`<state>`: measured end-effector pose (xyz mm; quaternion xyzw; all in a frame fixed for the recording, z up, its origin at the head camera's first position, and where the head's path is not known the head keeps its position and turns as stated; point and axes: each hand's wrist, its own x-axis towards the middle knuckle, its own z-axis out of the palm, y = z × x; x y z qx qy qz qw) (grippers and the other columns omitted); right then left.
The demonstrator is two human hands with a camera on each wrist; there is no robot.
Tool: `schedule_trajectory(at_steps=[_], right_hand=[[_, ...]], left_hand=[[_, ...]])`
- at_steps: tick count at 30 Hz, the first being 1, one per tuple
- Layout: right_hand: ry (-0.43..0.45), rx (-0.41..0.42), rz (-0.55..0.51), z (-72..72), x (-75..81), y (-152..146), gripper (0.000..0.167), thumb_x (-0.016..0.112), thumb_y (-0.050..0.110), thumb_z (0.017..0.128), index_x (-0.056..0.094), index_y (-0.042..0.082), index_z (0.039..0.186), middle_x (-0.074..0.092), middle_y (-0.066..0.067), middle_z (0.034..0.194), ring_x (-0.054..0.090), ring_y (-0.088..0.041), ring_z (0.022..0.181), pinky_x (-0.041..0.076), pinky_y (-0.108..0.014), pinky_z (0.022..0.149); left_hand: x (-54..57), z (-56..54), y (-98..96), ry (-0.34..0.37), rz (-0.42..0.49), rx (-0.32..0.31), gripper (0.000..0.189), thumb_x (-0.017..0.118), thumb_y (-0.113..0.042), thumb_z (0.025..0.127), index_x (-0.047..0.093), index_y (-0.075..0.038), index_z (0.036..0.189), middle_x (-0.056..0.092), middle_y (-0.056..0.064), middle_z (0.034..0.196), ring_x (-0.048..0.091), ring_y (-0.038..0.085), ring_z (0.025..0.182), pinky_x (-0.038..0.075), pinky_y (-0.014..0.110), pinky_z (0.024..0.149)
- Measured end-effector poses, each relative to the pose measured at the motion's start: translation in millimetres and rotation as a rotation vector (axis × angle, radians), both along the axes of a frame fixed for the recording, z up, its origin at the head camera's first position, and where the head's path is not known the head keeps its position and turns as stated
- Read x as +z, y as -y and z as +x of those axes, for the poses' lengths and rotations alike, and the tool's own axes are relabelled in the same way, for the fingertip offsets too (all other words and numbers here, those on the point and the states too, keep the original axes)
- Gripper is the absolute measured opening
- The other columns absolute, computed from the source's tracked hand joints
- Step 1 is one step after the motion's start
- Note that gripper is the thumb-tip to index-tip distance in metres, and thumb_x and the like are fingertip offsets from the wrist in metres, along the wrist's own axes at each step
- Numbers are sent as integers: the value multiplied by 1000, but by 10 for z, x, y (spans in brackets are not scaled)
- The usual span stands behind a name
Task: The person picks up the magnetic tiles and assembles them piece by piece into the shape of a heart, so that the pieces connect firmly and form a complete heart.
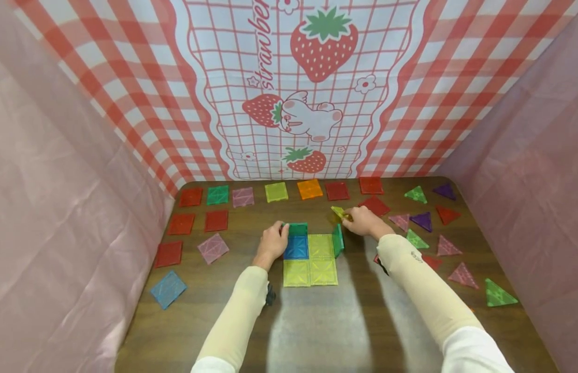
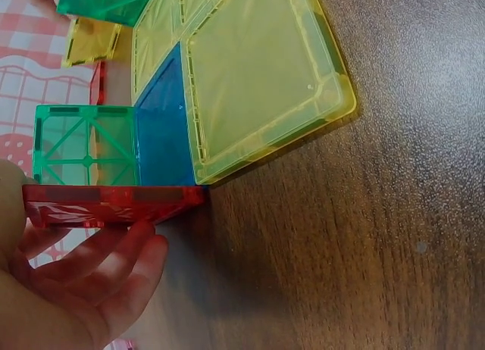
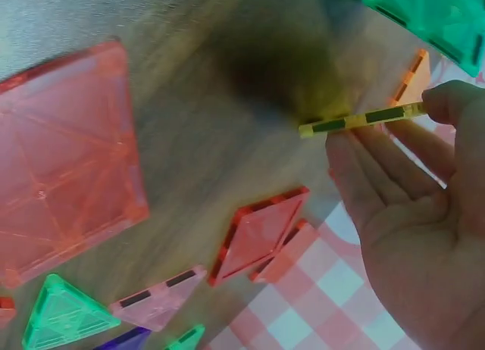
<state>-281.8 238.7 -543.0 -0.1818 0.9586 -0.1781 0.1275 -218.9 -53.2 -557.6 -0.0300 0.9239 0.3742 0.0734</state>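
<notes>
Four-cell base of flat square magnetic tiles: one blue tile (image 1: 295, 248) and several yellow tiles (image 1: 322, 271), lying edge to edge. A green square tile (image 1: 298, 228) stands upright along the blue tile's far edge. Another green tile (image 1: 338, 241) stands at the base's right side. My left hand (image 1: 273, 242) holds a red tile (image 2: 114, 204) upright at the blue tile's left edge; its fingers lie against the outer face. Off to the right and farther back, my right hand (image 1: 363, 221) pinches a yellow tile (image 3: 364, 121) between thumb and fingers, raised off the table.
Loose square tiles, such as an orange one (image 1: 309, 189) and a pale blue one (image 1: 169, 289), line the back and left of the wooden table (image 1: 214, 321). Triangular tiles, including a green one (image 1: 500, 294), lie at the right. A checked curtain (image 1: 154, 103) hangs behind.
</notes>
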Motion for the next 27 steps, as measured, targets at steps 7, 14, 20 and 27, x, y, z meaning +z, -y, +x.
schedule_trajectory(at_steps=[7, 14, 20, 27], right_hand=[[43, 54, -109, -70, 21, 58, 34, 53, 16, 104, 64, -2, 131, 72, -17, 109, 59, -22, 79, 51, -41, 77], [56, 166, -117, -11, 50, 181, 34, 48, 12, 107, 63, -2, 134, 68, -21, 127, 67, -29, 101, 54, -50, 92], [105, 192, -119, 46, 125, 253, 35, 45, 12, 108, 61, -2, 135, 66, -22, 131, 65, -36, 116, 51, -54, 101], [170, 201, -174, 100, 135, 314, 36, 40, 15, 110, 61, 2, 136, 64, -20, 133, 63, -33, 115, 49, -54, 103]], left_hand=[[-16, -7, -2, 1, -4, -1, 36, 43, -40, 108, 63, -14, 123, 68, 13, 107, 65, 33, 97, 52, 51, 89], [-12, 6, 0, -6, 6, 1, 35, 43, -39, 108, 64, -14, 122, 68, 13, 105, 64, 32, 95, 52, 50, 88], [7, 9, 2, -9, 13, 3, 35, 44, -38, 108, 64, -13, 123, 68, 14, 105, 64, 33, 95, 52, 51, 89], [-2, 10, -2, -13, 0, -6, 35, 44, -38, 108, 64, -13, 123, 67, 13, 104, 64, 33, 95, 52, 51, 88]])
